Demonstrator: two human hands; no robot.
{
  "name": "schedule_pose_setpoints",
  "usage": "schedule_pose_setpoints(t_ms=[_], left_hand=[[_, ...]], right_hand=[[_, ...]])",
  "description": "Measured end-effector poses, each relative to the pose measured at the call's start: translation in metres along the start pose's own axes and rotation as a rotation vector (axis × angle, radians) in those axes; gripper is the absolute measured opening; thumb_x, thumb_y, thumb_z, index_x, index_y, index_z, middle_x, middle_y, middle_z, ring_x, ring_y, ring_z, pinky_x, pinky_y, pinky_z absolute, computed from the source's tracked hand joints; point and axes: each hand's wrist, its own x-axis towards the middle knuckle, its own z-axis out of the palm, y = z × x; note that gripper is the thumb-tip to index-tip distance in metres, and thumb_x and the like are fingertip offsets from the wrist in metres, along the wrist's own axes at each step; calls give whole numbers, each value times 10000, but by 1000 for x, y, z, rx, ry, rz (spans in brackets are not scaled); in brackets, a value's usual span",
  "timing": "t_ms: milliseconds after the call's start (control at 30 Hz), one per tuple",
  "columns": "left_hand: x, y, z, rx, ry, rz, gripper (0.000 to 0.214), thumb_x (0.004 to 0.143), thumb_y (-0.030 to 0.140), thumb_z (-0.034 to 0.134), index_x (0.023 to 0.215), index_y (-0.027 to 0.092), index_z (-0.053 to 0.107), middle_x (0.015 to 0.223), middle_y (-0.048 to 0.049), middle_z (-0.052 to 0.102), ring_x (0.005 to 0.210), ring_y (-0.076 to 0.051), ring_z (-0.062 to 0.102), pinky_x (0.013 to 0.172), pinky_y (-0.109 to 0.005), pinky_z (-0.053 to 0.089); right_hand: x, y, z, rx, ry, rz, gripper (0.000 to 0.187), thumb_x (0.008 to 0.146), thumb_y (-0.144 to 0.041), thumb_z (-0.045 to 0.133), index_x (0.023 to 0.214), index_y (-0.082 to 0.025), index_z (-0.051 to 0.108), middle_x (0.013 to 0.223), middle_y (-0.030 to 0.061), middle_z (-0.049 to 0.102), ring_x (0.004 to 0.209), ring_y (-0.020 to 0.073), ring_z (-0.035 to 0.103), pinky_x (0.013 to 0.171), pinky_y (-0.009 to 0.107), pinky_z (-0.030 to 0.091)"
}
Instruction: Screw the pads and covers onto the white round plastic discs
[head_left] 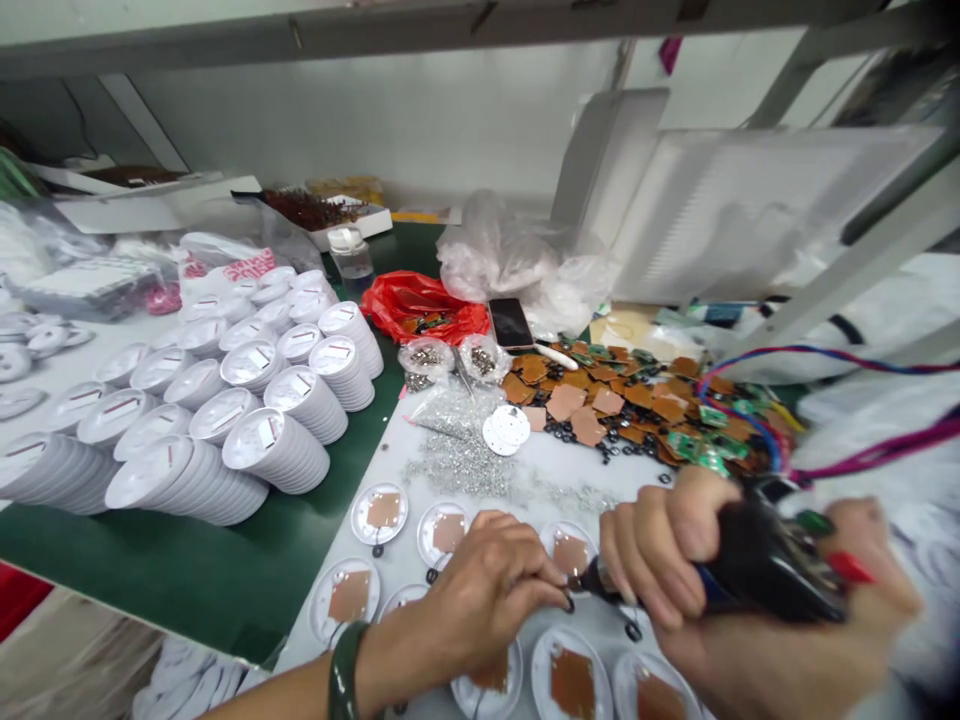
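Right hand (780,645) clenches a driver (765,555) whose bit (579,583) points at the pinched fingers of the left hand (491,580), their hold too small to tell, with a board (570,552) just beyond them, seemingly mid-screwing, which likely calls for steady alignment next.

The left hand (487,575) pinches palm-down with bent fingers (525,598); the right hand (757,655) is curled.
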Motion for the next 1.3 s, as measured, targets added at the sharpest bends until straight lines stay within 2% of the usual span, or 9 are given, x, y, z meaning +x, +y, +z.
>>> schedule_pose_setpoints(t_ms=[133,200,300,467,600,833,1033,1200,1300], left_hand=[[-9,5,6,-20,-44,19,119,1022,215,614,940,230,699,900,45,732,899,-123,656,941,-290,466],[-18,3,14,155,-23,88,119,1041,266,583,1013,250,697,911,40,735,882,-146,645,900,-315,470],[-34,-2,29,444,131,272,119,1034,277,584,998,236,690,795,52,711,733,-147,592,822,-315,458],[-57,-10,51,598,309,515,203,1000,181,619,813,233,679,841,86,727,914,-124,653,1193,-369,300],[-61,-12,56,590,293,528,183,974,174,651,805,233,685,886,104,739,998,-127,670,1265,-403,242],[-60,-11,52,568,238,527,181,979,136,617,839,224,691,826,96,733,994,-129,689,1286,-407,190],[-71,-31,67,626,256,509,243,1045,196,530,882,226,708,853,51,741,1052,-94,679,1273,-348,239],[-69,-30,67,623,254,497,347,1075,176,438,852,224,699,857,46,728,996,-86,693,1260,-324,281],[-65,-24,66,590,300,516,324,1057,134,484,829,224,695,742,82,688,921,-83,707,1271,-331,258]], right_hand=[[-9,-8,-3,-13,-73,74,574,860,-731,487,643,-237,682,435,-7,463,379,143,436,428,298,373],[-15,-9,-9,-26,-133,116,583,863,-748,467,686,-244,698,467,7,503,410,153,452,456,311,390],[-26,-2,-22,-50,-208,200,609,852,-785,466,755,-236,710,536,27,557,478,171,490,510,326,433],[-42,29,-42,-32,-138,222,610,892,-757,444,727,-210,659,517,11,508,455,149,438,461,288,384],[-44,44,-49,-59,-161,219,614,891,-761,438,739,-208,658,523,10,524,445,140,435,446,272,370],[-50,43,-43,-116,-169,222,628,890,-758,431,733,-198,670,525,37,558,508,173,504,500,297,436],[-54,41,-41,-262,-240,294,655,786,-846,473,702,-228,670,551,55,586,516,194,519,519,344,457],[-38,25,-57,-282,-312,244,589,592,-871,667,529,-294,566,377,-13,441,360,200,456,375,342,384],[-18,7,-55,-246,-249,116,617,637,-883,621,529,-280,559,363,-38,376,324,156,394,382,319,377]])
